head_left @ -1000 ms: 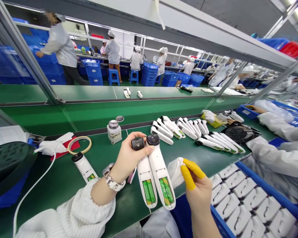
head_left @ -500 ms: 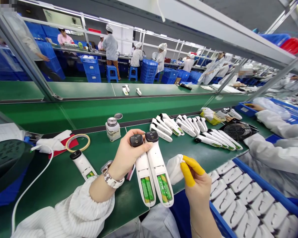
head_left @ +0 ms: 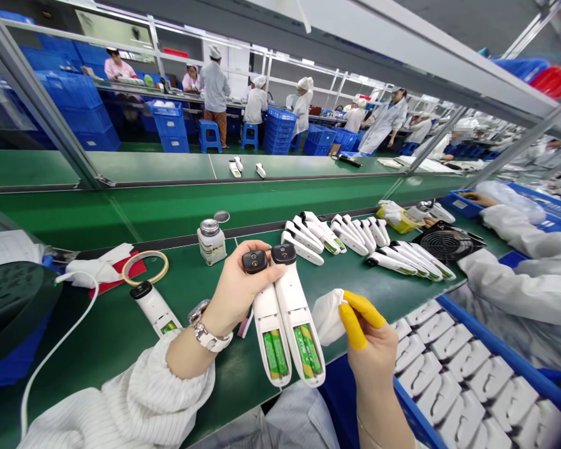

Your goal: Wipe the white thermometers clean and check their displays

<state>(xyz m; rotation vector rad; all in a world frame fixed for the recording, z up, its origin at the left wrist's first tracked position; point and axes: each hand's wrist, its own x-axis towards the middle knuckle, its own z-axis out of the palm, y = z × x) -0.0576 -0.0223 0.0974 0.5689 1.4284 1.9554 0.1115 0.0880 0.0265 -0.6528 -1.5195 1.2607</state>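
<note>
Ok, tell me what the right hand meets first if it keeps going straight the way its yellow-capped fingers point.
Probably the nearer of the two white handheld devices held in the left hand. The right hand, holding a white cloth, points left toward them across a small gap, though depth is unclear.

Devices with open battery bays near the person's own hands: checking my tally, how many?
3: two in the left hand, one lying on the green bench beside it.
</note>
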